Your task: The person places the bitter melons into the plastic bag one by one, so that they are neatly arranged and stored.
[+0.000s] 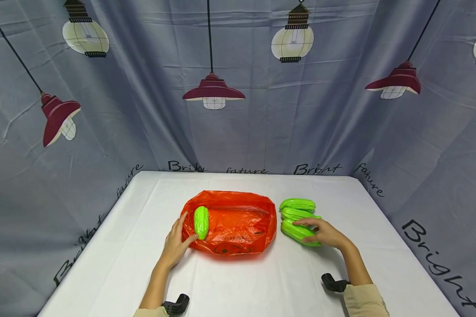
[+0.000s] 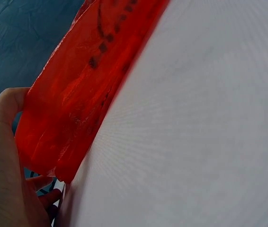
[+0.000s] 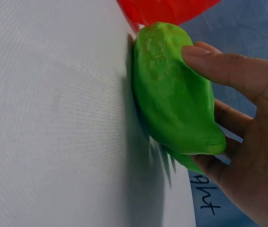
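A red plastic bag point(image 1: 238, 248) lies spread open on the table, with one green ridged gourd point(image 1: 201, 223) inside at its left end. My left hand point(image 1: 177, 242) holds the bag's left front rim; in the left wrist view the thumb point(image 2: 14, 98) hooks over the edge and other fingers sit lower down by the bag. To the right of the bag, several similar gourds point(image 1: 297, 204) lie stacked in a row. My right hand point(image 1: 326, 233) grips the nearest gourd point(image 3: 174, 94), thumb on one side and fingers round the other.
A white cloth covers the table point(image 1: 238, 286). Grey-blue curtains point(image 1: 242, 136) printed with lamps and lettering hang behind it and at both sides. A black wrist mount point(image 1: 176, 304) is on the left arm, another mount point(image 1: 335, 282) on the right.
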The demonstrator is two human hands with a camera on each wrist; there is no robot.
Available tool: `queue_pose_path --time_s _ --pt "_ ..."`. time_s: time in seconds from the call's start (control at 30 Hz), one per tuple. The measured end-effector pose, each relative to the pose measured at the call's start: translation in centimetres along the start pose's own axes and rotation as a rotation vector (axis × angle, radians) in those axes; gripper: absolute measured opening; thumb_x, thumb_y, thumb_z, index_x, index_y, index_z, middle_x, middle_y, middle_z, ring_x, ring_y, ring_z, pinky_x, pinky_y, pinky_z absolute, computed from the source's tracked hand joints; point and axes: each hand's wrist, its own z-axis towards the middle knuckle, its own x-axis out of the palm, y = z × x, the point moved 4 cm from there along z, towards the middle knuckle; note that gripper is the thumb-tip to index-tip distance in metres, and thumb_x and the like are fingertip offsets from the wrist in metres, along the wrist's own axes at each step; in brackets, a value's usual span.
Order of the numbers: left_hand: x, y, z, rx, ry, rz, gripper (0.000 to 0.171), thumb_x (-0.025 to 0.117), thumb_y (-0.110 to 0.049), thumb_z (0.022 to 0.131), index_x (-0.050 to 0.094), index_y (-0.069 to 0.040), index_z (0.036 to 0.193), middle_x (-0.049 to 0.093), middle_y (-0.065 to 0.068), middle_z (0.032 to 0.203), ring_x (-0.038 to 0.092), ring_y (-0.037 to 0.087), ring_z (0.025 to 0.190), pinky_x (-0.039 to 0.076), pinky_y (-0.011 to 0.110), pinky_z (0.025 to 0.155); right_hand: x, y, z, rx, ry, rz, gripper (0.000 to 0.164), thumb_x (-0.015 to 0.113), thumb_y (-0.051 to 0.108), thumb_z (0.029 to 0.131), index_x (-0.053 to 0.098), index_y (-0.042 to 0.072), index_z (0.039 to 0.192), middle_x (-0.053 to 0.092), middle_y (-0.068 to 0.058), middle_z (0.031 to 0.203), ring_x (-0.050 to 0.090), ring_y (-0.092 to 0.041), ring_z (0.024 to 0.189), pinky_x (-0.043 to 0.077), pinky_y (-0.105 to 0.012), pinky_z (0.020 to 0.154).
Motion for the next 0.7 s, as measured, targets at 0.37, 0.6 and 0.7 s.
queue_pose_path --time_s 0.37,0.6,0.7 --pt "0.0 -0.1 0.1 -0.003 0.002 -0.003 0.079 0.061 -0.040 0.084 0.018 -0.021 0.148 0.025 0.021 0.145 0.027 0.044 0.129 0.016 0.063 0.099 0.0 2.8 -0.3 -0.025 0.010 0.036 0.051 0.072 -0.004 0.073 0.055 -0.007 0.121 0.053 -0.024 0.123 0.045 -0.046 0.111 0.040 -0.055 0.083" --pt "-0.1 0.0 0.1 -0.017 0.009 -0.009 0.080 0.062 -0.039 0.084 0.018 -0.022 0.148 0.023 0.020 0.146 0.026 0.043 0.129 0.015 0.064 0.099 0.3 0.5 -0.1 -0.054 0.004 0.000 0.053 0.075 0.008 0.074 0.056 0.001 0.124 0.055 -0.015 0.126 0.046 -0.038 0.115 0.042 -0.052 0.087" --pt "0.0 -0.1 0.1 -0.012 0.011 -0.012 0.079 0.061 -0.039 0.084 0.018 -0.022 0.148 0.024 0.020 0.145 0.025 0.042 0.130 0.015 0.063 0.099 0.4 0.0 -0.2 -0.049 -0.015 0.010 0.054 0.077 0.013 0.073 0.057 0.004 0.124 0.056 -0.013 0.125 0.047 -0.036 0.114 0.043 -0.050 0.087"
